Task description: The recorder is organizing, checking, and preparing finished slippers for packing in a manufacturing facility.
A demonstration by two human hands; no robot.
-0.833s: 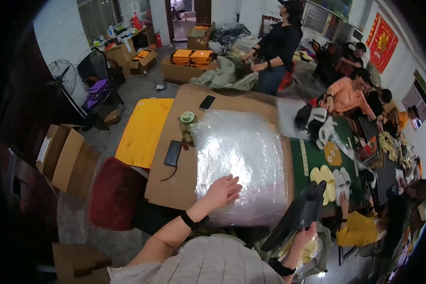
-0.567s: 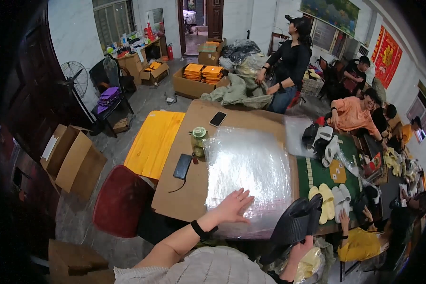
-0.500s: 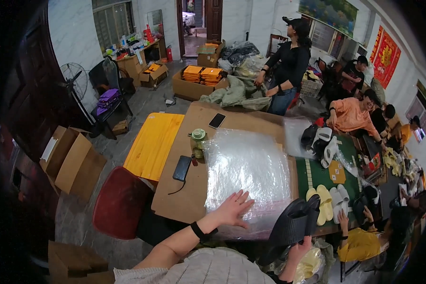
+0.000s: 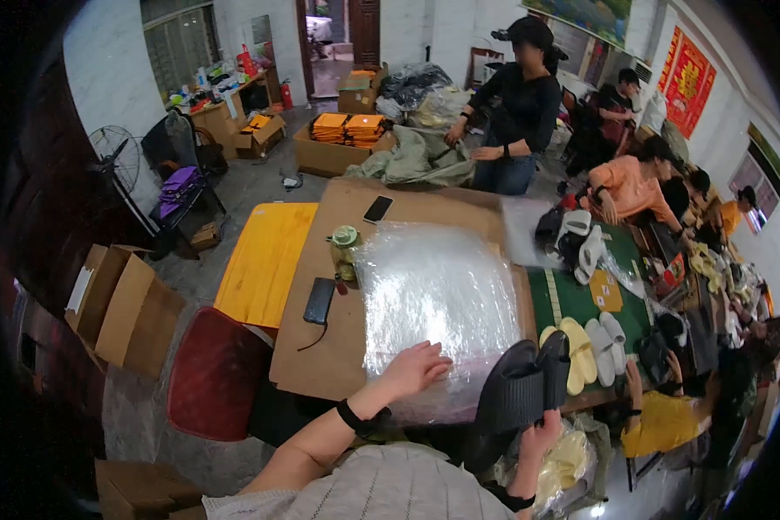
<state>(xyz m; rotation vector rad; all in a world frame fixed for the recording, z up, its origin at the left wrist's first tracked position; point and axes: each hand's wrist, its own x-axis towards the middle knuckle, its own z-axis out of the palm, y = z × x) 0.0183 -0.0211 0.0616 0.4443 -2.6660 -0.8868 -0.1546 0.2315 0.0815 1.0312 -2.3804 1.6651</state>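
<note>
A stack of clear plastic bags [image 4: 438, 295] lies on the cardboard-covered table in front of me. My left hand [image 4: 418, 368] rests on the near part of this stack, palm down, its fingers stretched to the right and slightly bent. A pair of black slide sandals [image 4: 510, 394] is in my right hand [image 4: 542, 433], which grips them from below at the table's near edge. They are held upright, side by side, with ribbed straps showing. Part of my right hand's fingers is hidden behind them. Yellow slides [image 4: 572, 355] and grey-white slides [image 4: 607, 347] stand on the green mat to the right.
A phone [image 4: 378, 209], a green-lidded jar [image 4: 347, 247] and a dark phone-like device [image 4: 319, 301] with a cord lie left of the bags. A red chair [image 4: 212, 373] and an orange-yellow table [image 4: 264, 264] stand left. Co-workers sit right; one person [image 4: 520, 104] stands beyond the table.
My left hand's spread fingers have drawn closer together on the bags. The black slides stay in my right hand. The view has shifted slightly, and the standing person's head has turned.
</note>
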